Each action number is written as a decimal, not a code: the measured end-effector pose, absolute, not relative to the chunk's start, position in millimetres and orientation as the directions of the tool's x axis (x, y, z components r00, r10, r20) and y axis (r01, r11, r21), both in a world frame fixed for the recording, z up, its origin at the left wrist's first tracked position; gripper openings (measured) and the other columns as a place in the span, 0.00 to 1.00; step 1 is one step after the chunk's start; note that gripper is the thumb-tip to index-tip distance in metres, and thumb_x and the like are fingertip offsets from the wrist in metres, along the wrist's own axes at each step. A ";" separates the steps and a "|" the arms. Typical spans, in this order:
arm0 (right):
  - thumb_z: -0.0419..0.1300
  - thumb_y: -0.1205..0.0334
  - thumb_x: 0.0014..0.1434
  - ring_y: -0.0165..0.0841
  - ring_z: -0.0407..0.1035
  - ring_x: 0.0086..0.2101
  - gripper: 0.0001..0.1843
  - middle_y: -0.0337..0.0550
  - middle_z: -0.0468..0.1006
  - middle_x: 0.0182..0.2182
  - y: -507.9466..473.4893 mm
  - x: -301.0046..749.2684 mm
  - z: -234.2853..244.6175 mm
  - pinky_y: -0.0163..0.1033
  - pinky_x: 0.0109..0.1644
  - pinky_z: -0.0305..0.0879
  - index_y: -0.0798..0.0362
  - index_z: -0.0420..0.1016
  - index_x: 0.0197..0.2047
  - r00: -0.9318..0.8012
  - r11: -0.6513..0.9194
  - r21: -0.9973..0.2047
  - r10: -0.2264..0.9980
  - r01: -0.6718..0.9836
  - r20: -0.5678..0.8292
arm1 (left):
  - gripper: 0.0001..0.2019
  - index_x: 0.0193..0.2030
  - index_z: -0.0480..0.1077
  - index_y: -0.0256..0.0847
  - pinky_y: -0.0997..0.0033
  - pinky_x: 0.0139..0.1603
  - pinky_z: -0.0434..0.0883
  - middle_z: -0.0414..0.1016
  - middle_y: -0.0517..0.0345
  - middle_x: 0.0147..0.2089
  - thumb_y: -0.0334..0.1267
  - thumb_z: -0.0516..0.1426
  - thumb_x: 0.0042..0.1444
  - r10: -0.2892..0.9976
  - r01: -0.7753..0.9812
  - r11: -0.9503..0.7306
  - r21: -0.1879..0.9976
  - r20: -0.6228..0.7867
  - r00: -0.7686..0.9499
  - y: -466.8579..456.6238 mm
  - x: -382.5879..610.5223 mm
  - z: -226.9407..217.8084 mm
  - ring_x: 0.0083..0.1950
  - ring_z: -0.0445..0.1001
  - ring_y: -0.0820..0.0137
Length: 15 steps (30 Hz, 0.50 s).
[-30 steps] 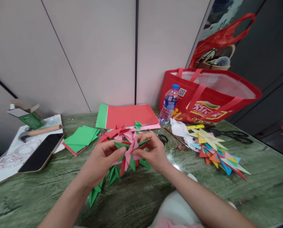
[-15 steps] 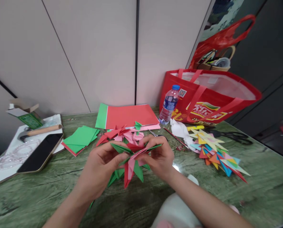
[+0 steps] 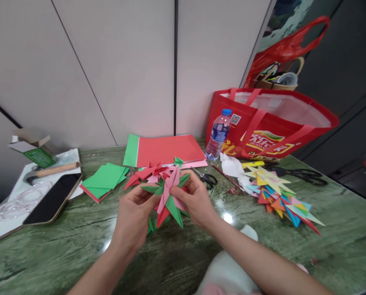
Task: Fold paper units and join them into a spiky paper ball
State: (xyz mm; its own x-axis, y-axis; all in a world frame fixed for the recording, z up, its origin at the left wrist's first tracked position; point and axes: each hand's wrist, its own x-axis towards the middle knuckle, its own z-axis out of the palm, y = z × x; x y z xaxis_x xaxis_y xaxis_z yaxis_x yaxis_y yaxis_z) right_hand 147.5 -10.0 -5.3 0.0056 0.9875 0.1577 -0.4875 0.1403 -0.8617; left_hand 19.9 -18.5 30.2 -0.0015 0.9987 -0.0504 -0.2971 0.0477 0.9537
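Note:
Between my two hands is a pointed origami star (image 3: 172, 203) of folded red, pink and green paper, tilted so its face shows. My left hand (image 3: 136, 209) pinches its left side by a green point. On the right, my right hand (image 3: 193, 198) grips it, thumb pressed on the pink part near the middle. Just behind lie loose red folded pieces (image 3: 147, 172) and pink ones, partly hidden by the star. Some green folded paper (image 3: 158, 224) shows below the star on the table.
Red and green paper sheets (image 3: 170, 149) lie at the back, green squares (image 3: 104, 180) to the left. Scissors (image 3: 209, 179), a water bottle (image 3: 219, 135) and a red bag (image 3: 262, 123) stand or lie rightward, with colourful folded paper (image 3: 283, 198). A phone (image 3: 53, 198) and hammer (image 3: 53, 170) are left.
The star has been tipped up from nearly edge-on, so its pink and green points now face me. My right hand has shifted left a little, uncovering the scissors.

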 end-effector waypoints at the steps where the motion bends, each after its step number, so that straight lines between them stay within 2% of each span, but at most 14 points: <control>1: 0.68 0.62 0.43 0.28 0.68 0.28 0.17 0.33 0.74 0.28 -11.0 146.1 -4.9 0.33 0.33 0.66 0.48 0.64 0.33 0.010 0.124 -0.847 0.990 -0.517 0.139 | 0.13 0.27 0.73 0.37 0.75 0.32 0.71 0.76 0.59 0.27 0.33 0.68 0.31 0.999 -0.303 0.042 0.952 -0.049 -0.017 -18.5 19.8 27.7 0.31 0.74 0.71; 6: 0.69 0.61 0.41 0.28 0.69 0.28 0.18 0.34 0.74 0.28 -14.9 142.2 1.7 0.33 0.32 0.67 0.49 0.66 0.33 0.007 0.058 -0.796 0.998 -0.603 0.068 | 0.13 0.31 0.72 0.38 0.80 0.25 0.67 0.73 0.63 0.26 0.36 0.66 0.36 0.999 -0.267 0.010 0.964 -0.023 -0.045 -22.2 19.2 20.5 0.25 0.69 0.77; 10: 0.69 0.59 0.39 0.29 0.70 0.28 0.20 0.34 0.75 0.29 -15.9 140.5 7.0 0.34 0.33 0.68 0.49 0.67 0.36 -0.045 -0.017 -0.755 0.999 -0.656 0.017 | 0.09 0.27 0.70 0.38 0.79 0.24 0.67 0.73 0.61 0.28 0.36 0.64 0.39 0.997 -0.157 -0.036 0.987 0.025 -0.069 -25.8 21.2 19.9 0.25 0.69 0.76; 13: 0.70 0.59 0.39 0.29 0.71 0.27 0.21 0.35 0.76 0.29 -17.0 139.5 9.6 0.35 0.34 0.68 0.50 0.66 0.36 -0.096 -0.095 -0.729 0.995 -0.678 -0.040 | 0.04 0.25 0.70 0.39 0.78 0.27 0.68 0.73 0.61 0.31 0.31 0.61 0.41 0.979 -0.013 -0.164 0.986 0.161 -0.122 -26.1 22.2 17.9 0.30 0.71 0.73; 15: 0.69 0.59 0.40 0.29 0.70 0.26 0.20 0.35 0.76 0.28 -18.1 139.1 10.3 0.34 0.32 0.67 0.51 0.67 0.35 -0.118 -0.137 -0.709 0.990 -0.692 -0.076 | 0.04 0.25 0.70 0.41 0.78 0.30 0.68 0.72 0.61 0.31 0.28 0.60 0.43 0.951 0.082 -0.271 0.959 0.280 -0.130 -25.9 22.2 15.4 0.34 0.71 0.71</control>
